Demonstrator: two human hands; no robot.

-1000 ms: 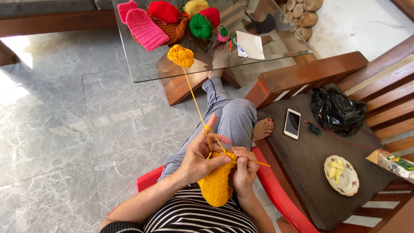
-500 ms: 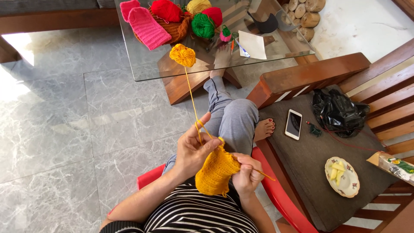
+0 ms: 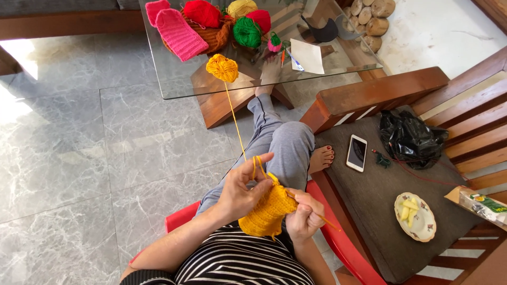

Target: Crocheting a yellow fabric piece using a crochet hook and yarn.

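I see the left hand (image 3: 240,191) raised, fingers pinched on the yellow strand (image 3: 235,122) that runs up to the yarn ball (image 3: 222,67). The right hand (image 3: 304,215) is clenched on a crochet hook (image 3: 323,220), angled down-right, yellow knit piece (image 3: 266,211) hanging between over the lap.

Grey marble floor tiles (image 3: 63,158) with pale veins, brightly sunlit at the left edge. Clear glass tabletop (image 3: 185,79) on a reddish wooden base (image 3: 222,103) ahead; slatted wooden bench (image 3: 465,121) with dark grey cushion (image 3: 375,206) to the right. Round log sections (image 3: 372,16) stacked beside a white floor patch (image 3: 438,31).
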